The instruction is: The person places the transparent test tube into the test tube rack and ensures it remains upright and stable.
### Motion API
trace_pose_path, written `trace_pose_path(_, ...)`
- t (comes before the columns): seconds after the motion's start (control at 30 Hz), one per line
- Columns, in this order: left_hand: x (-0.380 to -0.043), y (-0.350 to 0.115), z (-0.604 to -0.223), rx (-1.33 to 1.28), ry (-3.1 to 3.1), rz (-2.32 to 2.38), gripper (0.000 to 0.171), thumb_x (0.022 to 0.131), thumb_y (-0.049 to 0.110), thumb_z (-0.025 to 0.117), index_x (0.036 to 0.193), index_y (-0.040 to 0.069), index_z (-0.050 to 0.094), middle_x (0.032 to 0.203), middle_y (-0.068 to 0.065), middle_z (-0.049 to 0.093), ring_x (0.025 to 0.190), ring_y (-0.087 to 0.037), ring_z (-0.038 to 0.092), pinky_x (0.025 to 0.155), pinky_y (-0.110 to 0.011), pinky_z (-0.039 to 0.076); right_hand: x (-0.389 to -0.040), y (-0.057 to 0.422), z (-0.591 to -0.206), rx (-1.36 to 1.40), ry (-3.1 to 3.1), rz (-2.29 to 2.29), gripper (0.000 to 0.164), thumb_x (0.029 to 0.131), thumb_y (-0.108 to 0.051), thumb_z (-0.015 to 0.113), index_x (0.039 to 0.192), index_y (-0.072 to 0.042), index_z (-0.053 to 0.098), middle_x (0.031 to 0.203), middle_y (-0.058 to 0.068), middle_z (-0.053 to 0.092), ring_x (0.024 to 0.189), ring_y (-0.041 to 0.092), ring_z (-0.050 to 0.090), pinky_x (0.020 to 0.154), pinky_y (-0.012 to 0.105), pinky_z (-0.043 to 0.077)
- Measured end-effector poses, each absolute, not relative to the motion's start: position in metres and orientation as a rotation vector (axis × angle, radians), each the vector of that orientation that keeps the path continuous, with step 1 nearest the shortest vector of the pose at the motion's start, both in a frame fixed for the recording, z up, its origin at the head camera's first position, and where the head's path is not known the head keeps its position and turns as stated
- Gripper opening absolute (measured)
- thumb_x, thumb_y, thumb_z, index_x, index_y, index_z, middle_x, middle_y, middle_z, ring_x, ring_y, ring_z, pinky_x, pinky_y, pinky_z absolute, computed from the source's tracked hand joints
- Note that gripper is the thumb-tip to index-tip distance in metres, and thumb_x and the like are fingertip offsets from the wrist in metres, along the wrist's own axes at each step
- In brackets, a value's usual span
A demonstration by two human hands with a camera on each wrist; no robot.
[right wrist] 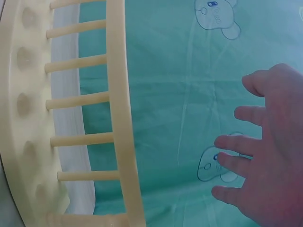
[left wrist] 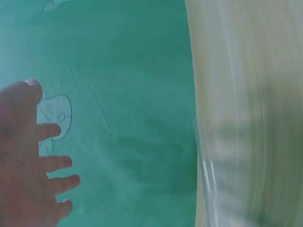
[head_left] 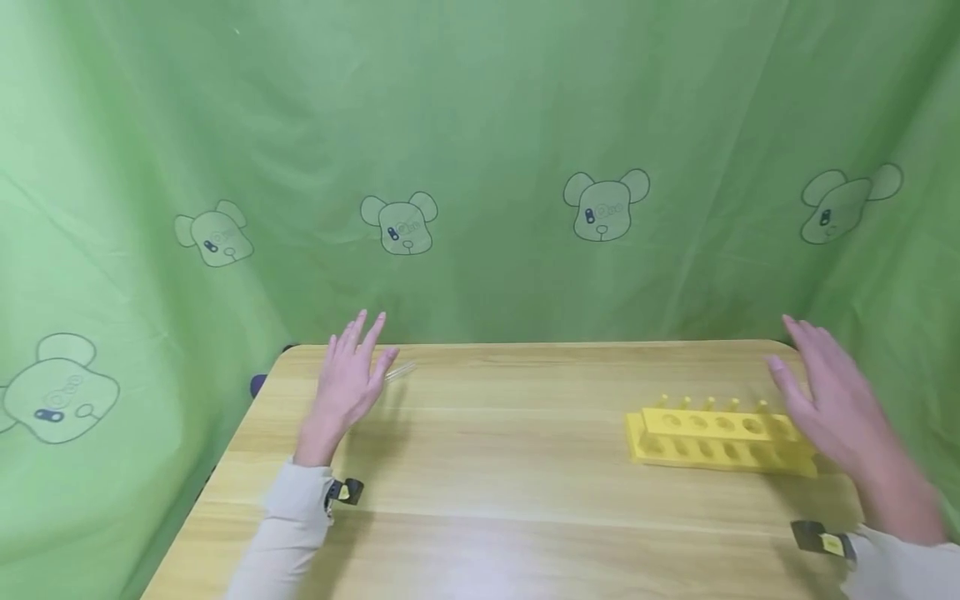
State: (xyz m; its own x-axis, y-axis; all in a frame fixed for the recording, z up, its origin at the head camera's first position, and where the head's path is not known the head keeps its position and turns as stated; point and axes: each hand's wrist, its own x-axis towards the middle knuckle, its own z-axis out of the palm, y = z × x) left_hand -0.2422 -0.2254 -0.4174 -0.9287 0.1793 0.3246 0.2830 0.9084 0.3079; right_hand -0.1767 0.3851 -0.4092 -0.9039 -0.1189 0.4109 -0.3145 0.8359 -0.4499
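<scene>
My left hand (head_left: 351, 379) is held over the table's far left part, fingers spread and holding nothing. Just right of its thumb lies a thin clear glass tube (head_left: 401, 372), partly hidden behind the hand; in the left wrist view the clear tube (left wrist: 208, 175) shows along the table edge. A yellow test tube rack (head_left: 720, 440) with a row of holes and upright pegs stands at the right. My right hand (head_left: 832, 400), empty with fingers straight, overlaps the rack's right end in the head view. The right wrist view shows the rack's pegs (right wrist: 78, 101) beside that hand.
The wooden table (head_left: 480, 467) has rounded far corners. Behind it and at both sides hangs a green curtain (head_left: 480, 108) printed with bear faces. Dark straps with small devices (head_left: 347, 492) sit on both wrists.
</scene>
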Motion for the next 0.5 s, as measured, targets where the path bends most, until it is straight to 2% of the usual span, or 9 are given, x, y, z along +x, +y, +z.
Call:
trace_pose_path(0.17, -0.239, -0.204, -0.423, -0.372, -2.758, -0.597, 0.063, 0.110, 0.049, 0.035, 0.164, 0.018, 0.026, 0.170, -0.013, 0.012, 0.155, -0.036, 0.015, 0.127, -0.055, 0.001, -0.171, 0.392, -0.414, 0.292, -2.631, 0.794, 0.066, 0.109, -0.019, 0.044, 0.166, -0.016, 0.011, 0.169, 0.022, 0.006, 0.154, 0.047, -0.001, 0.122, 0.061, -0.011)
trace_pose_path(0.4, -0.234, -0.178, -0.426, -0.426, -2.730, -0.685, 0.063, 0.109, 0.051, 0.038, 0.163, 0.021, 0.027, 0.170, -0.012, 0.014, 0.156, -0.033, 0.015, 0.127, -0.052, 0.002, -0.164, 0.398, -0.420, 0.240, -2.632, 0.840, 0.064, 0.110, -0.020, 0.043, 0.166, -0.021, 0.012, 0.170, 0.020, 0.007, 0.151, 0.054, 0.004, 0.116, 0.073, -0.009)
trace_pose_path(0.5, -0.230, -0.169, -0.425, -0.449, -2.705, -0.705, 0.062, 0.109, 0.050, 0.039, 0.163, 0.021, 0.029, 0.169, -0.012, 0.018, 0.155, -0.032, 0.017, 0.127, -0.052, 0.004, -0.163, 0.398, -0.421, 0.247, -2.629, 0.856, 0.063, 0.110, -0.020, 0.043, 0.166, -0.021, 0.013, 0.169, 0.021, 0.009, 0.151, 0.054, 0.005, 0.115, 0.075, -0.009)
